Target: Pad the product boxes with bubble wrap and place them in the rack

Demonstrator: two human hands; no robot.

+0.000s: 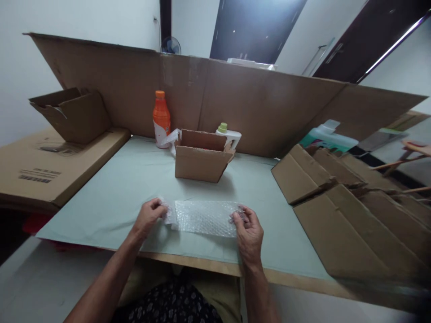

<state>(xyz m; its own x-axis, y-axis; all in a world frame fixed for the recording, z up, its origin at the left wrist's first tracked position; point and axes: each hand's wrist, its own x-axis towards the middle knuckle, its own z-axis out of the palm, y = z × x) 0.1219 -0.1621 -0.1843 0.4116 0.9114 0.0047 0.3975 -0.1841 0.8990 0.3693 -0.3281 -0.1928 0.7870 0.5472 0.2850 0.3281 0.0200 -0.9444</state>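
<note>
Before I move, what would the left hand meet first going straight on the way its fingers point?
The bubble wrap, which the left hand already pinches and which stretches across its line; beyond that, probably the right hand, though depth is hard to judge here.

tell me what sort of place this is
It looks like a packing table in an indoor room, perhaps a small workshop: bubble wrap is held in the left hand and right hand, an open cardboard box stands beyond it, and more boxes sit at the right.
</note>
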